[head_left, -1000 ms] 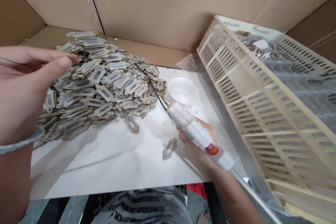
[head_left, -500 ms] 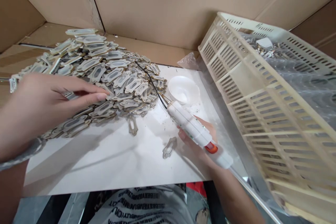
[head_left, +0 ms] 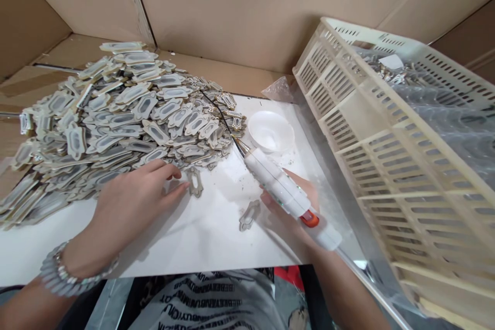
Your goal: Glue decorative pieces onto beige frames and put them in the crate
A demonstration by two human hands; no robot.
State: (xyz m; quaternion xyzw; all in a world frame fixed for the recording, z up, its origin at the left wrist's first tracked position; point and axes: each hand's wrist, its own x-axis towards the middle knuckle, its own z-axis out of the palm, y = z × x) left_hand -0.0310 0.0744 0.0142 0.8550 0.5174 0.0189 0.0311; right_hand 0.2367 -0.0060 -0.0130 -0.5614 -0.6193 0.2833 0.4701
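My left hand is low over the white board, thumb and fingers apart, with nothing between them. Its fingertips are beside a single frame-shaped metal piece at the edge of a large heap of similar pieces. My right hand is wrapped round a white handheld tool with a red-orange part. The tool's thin prongs point up and left at the heap, a black wire beside them. Another loose metal piece lies left of my right hand.
A white round bowl stands behind the tool's tip. At the right a large cream slatted crate holds metal parts and clear plastic trays. Cardboard walls rise behind, with a small clear plastic bag near them.
My left hand has left the middle of the heap, moving down and right to the single piece at its edge, and its fingers have parted. My right hand has barely moved.
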